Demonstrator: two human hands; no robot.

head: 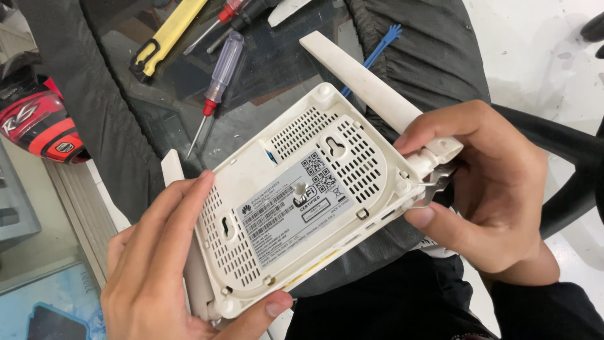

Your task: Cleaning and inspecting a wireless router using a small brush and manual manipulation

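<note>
A white router (296, 195) is held upside down over my lap, its vented underside and grey label facing up. My left hand (163, 264) grips its lower-left corner, thumb under the edge and fingers across the vents beside one folded antenna (171, 167). My right hand (491, 189) holds the right corner at the hinge of the other antenna (358, 79), which points up and left. A small metal tool (434, 186) pinched in the right fingers touches the case seam at that corner.
On the glass table behind lie a clear-handled screwdriver (217, 85), a yellow-handled tool (165, 38), a red-tipped screwdriver (220, 19) and a blue plastic pry tool (377, 47). A red and black helmet (38, 123) sits at left. Dark cloth (434, 50) drapes at upper right.
</note>
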